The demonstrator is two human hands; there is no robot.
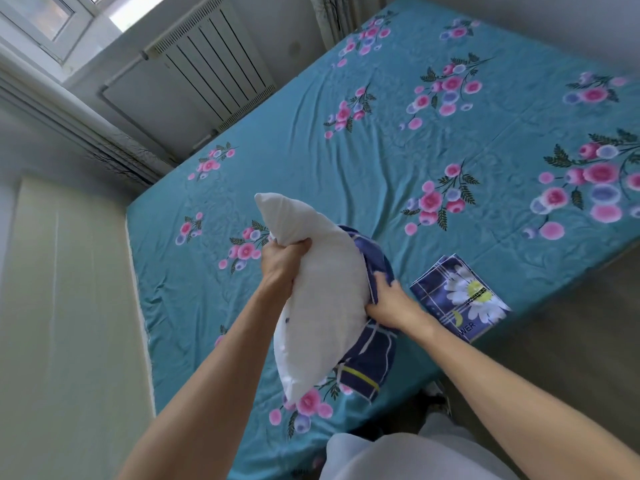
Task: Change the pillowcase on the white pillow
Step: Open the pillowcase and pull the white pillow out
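The bare white pillow (322, 306) is held up on end over the near part of the bed. My left hand (282, 263) grips its upper left edge. Behind and below the pillow hangs a dark blue pillowcase (372, 358) with white and yellow lines, mostly off the pillow. My right hand (389, 301) grips that blue fabric at the pillow's right side. A second pillowcase (460, 296), folded flat, dark blue with a white daisy print, lies on the bed just right of my right hand.
The bed (433, 133) has a teal sheet with pink flowers and fills most of the view. A cream wall panel (69, 306) runs along its left side. A radiator (211, 64) and a window stand beyond the far end. Floor lies at the right.
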